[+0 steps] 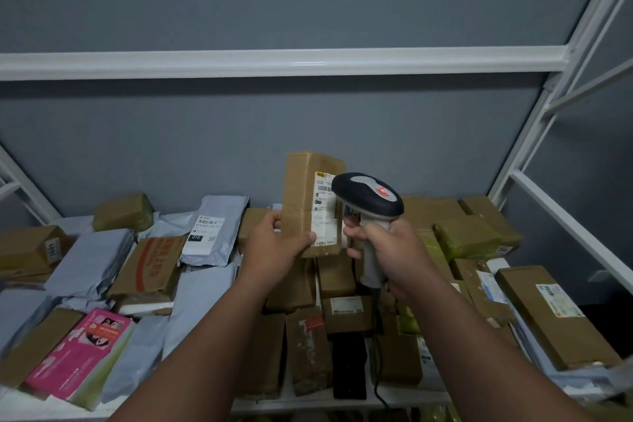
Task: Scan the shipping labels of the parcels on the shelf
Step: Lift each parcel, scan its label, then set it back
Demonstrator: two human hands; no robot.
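Observation:
My left hand (pixel 274 243) grips the lower end of a tall brown cardboard parcel (pixel 301 188) and holds it upright above the pile. A white shipping label (pixel 323 216) runs down the parcel's right side. My right hand (pixel 387 246) grips the handle of a black and grey barcode scanner (pixel 368 195). The scanner's head sits right beside the label and covers part of it. A dark cable hangs from the scanner's handle down past the shelf's front edge.
The white shelf (pixel 342 402) is piled with parcels: brown boxes, grey poly mailers (pixel 212 226), a pink box (pixel 78 353) at front left, a long labelled box (pixel 551 315) at right. White frame bars (pixel 274 61) cross above and slant along both sides.

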